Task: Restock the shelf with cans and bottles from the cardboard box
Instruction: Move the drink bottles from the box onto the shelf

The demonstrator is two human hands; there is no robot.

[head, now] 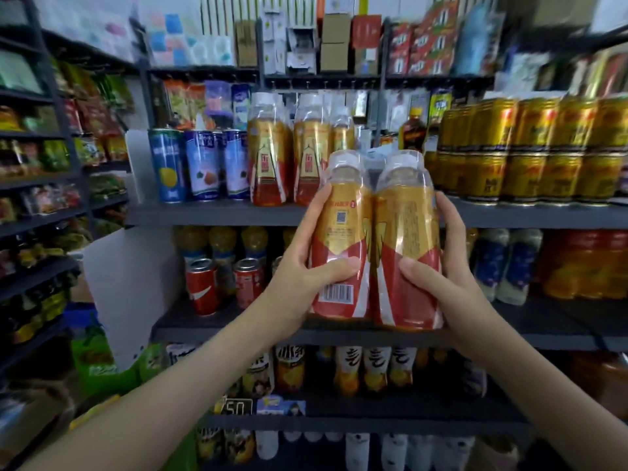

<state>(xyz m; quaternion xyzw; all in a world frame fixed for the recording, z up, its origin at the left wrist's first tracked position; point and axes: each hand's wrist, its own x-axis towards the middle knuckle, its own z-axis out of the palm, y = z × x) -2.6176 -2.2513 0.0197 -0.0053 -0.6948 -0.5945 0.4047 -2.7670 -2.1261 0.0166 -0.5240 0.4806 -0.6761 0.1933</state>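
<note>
A shrink-wrapped pack of gold-and-red drink bottles [375, 239] with white caps is held up in front of the shelf. My left hand [306, 263] grips its left side, thumb across the front. My right hand [438, 266] grips its right side. The pack hangs upright in the air, level with the grey shelf board [217, 214]. On that board behind it stand matching gold-and-red bottles [289, 154]. The cardboard box is out of view.
Blue tall cans [204, 164] stand left of the matching bottles, stacked gold cans [530, 151] to the right. A gap on the board lies between them, behind the pack. Lower shelves hold red cans [204, 287], orange bottles and pale bottles. Snack racks [51, 164] line the left.
</note>
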